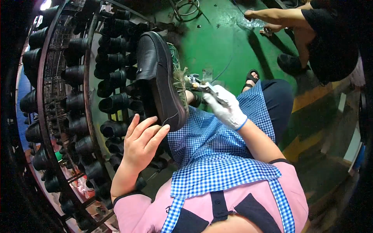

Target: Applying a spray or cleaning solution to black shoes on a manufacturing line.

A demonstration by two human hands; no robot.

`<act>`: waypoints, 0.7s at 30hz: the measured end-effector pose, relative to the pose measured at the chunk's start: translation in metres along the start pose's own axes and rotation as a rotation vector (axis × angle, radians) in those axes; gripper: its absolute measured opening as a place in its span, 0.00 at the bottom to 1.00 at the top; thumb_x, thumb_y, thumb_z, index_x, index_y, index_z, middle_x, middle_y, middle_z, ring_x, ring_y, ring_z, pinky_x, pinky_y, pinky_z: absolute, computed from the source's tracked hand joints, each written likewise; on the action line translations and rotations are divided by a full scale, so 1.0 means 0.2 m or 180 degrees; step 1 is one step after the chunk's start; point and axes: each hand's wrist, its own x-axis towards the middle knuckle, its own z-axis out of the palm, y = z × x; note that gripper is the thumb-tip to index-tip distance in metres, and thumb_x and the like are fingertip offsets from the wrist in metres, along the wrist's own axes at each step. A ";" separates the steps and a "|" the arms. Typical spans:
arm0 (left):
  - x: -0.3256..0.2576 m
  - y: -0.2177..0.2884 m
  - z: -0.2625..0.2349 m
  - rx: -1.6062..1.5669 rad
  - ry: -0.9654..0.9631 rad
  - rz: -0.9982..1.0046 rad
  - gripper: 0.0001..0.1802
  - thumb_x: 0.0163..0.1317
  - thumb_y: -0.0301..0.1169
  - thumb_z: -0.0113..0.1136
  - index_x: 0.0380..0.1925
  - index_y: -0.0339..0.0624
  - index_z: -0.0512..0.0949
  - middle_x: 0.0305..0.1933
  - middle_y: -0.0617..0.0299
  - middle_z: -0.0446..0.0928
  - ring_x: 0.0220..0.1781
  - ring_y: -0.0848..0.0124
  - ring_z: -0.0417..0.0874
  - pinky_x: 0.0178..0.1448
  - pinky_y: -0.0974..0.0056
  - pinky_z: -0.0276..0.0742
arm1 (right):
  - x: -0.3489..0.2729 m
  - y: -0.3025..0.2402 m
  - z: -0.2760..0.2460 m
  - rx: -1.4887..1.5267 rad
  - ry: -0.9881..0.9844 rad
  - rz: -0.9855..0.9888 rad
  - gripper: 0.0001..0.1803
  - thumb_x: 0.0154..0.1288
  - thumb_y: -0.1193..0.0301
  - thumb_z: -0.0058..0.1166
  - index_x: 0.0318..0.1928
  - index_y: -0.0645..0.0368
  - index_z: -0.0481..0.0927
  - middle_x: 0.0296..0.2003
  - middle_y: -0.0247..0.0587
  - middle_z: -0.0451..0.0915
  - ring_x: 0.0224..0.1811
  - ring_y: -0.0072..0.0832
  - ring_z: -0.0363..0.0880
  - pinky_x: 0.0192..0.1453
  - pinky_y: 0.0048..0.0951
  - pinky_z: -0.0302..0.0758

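A black slip-on shoe (165,77) stands tilted in front of me, toe pointing away and heel toward me. My left hand (142,141), bare, has its thumb and fingertips against the heel, gripping it there. In a white glove, my right hand (225,105) is closed around a small hand tool (210,91) with a metallic front end; its exact kind does not show. The tool's tip is to the right of the shoe, apart from it. Straw-coloured strands (180,83) and green material show beside the shoe's sole, and what they belong to is hidden.
Racks (87,81) crowded with black shoes (114,101) fill the left side. A thin hose (228,66) runs over the green floor (217,39). At the upper right a seated co-worker (330,39) reaches down. A round metal stand (188,7) is at the top.
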 end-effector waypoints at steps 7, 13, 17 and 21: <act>0.05 0.03 0.01 0.0215 0.0114 0.0103 0.23 0.50 0.25 0.65 0.50 0.51 0.86 0.42 0.64 0.77 0.47 0.65 0.81 0.60 0.53 0.83 | 0.05 -0.30 -0.08 0.0717 -0.0359 -0.0167 0.17 0.71 0.66 0.57 0.55 0.62 0.78 0.36 0.47 0.79 0.36 0.37 0.79 0.45 0.33 0.77; 0.06 0.05 -0.01 0.0285 -0.0002 0.0123 0.24 0.48 0.25 0.65 0.49 0.50 0.86 0.41 0.64 0.76 0.46 0.66 0.80 0.57 0.54 0.85 | 0.14 -0.30 0.01 0.0520 -0.0001 -0.0712 0.16 0.70 0.64 0.58 0.52 0.61 0.80 0.35 0.47 0.79 0.36 0.40 0.80 0.43 0.36 0.77; 0.07 0.05 -0.03 0.0185 -0.0077 0.0115 0.21 0.48 0.18 0.70 0.45 0.45 0.85 0.38 0.62 0.76 0.45 0.63 0.81 0.54 0.53 0.87 | 0.17 -0.29 0.03 0.0480 0.0010 -0.0755 0.15 0.69 0.62 0.59 0.49 0.60 0.81 0.34 0.47 0.79 0.35 0.43 0.80 0.41 0.37 0.77; 0.07 0.04 -0.04 0.0114 -0.0105 0.0092 0.20 0.49 0.18 0.70 0.44 0.43 0.85 0.37 0.62 0.77 0.44 0.62 0.81 0.53 0.53 0.88 | 0.17 -0.31 0.04 0.0327 0.0099 -0.0866 0.14 0.69 0.62 0.60 0.47 0.59 0.81 0.33 0.47 0.79 0.34 0.45 0.80 0.39 0.38 0.77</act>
